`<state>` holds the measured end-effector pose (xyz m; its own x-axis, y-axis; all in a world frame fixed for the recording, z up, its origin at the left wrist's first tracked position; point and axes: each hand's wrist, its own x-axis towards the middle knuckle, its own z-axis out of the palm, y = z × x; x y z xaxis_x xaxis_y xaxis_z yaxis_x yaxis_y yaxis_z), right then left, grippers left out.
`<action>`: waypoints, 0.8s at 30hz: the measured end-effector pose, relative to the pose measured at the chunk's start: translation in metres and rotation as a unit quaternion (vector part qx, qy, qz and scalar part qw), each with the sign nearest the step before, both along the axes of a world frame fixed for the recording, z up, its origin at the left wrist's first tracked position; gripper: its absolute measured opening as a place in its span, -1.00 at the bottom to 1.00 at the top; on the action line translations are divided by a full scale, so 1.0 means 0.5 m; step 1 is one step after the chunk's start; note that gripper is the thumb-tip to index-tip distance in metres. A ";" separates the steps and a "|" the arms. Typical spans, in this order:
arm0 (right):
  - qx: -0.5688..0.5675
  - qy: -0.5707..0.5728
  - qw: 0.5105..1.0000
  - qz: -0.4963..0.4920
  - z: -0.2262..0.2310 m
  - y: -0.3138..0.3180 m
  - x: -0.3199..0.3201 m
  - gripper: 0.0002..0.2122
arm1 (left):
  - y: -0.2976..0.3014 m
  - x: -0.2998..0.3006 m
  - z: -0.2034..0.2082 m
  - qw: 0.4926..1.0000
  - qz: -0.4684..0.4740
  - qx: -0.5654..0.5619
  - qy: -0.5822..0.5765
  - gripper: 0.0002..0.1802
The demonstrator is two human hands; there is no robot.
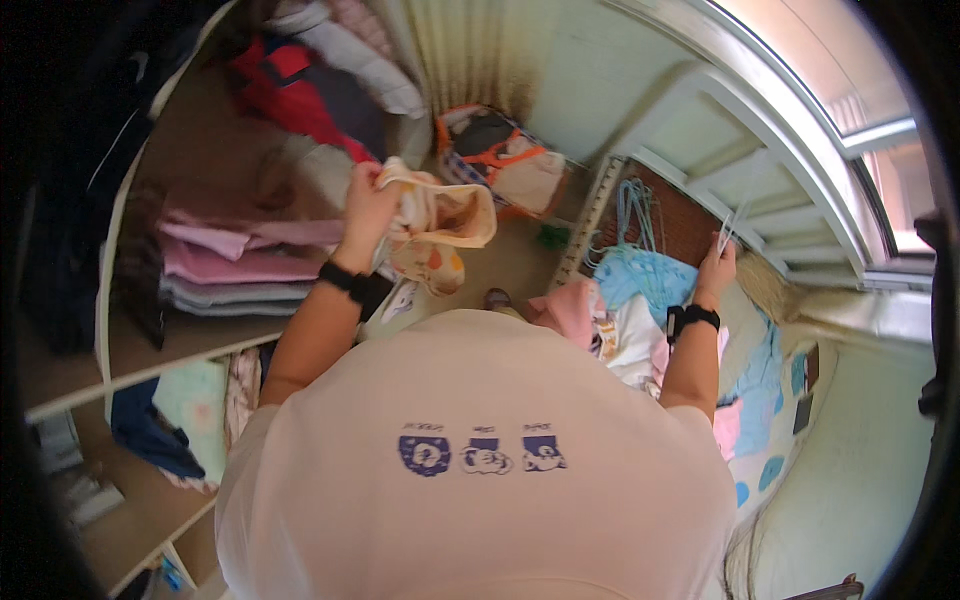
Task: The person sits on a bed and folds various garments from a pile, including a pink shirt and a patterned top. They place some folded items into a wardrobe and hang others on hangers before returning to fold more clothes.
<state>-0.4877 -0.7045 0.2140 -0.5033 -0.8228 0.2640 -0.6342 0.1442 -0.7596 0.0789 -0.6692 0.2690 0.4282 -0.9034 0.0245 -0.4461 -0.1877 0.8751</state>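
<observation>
My left hand is closed on a cream garment with a yellow-orange pattern, by its upper left edge. The garment hangs bunched, its opening turned toward the right and its lower part dangling over the floor. Off to the right, my raised right hand grips a thin white clothes hanger, whose outline is blurred. Below and left of that hand, several light-blue hangers lie by a light-blue cloth on the bed.
On the left, wardrobe shelves hold folded pink clothes and a red-and-dark jacket. An orange-trimmed bag of clothes stands on the floor ahead. The bed's white headboard rises at the right, with loose clothes piled nearby.
</observation>
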 end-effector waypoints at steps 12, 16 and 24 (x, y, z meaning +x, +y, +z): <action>0.196 -0.029 0.788 0.583 0.212 0.065 0.542 -0.68 | 0.077 0.022 0.040 0.990 0.074 0.041 -0.113 -0.62; 0.168 -0.022 0.806 0.567 0.183 0.072 0.657 -0.60 | 0.112 0.015 0.065 0.987 0.066 -0.002 -0.147 -0.67; 0.097 -0.206 0.783 0.579 0.135 0.082 0.835 -0.60 | 0.160 -0.038 0.119 0.987 0.002 -0.140 -0.077 -0.74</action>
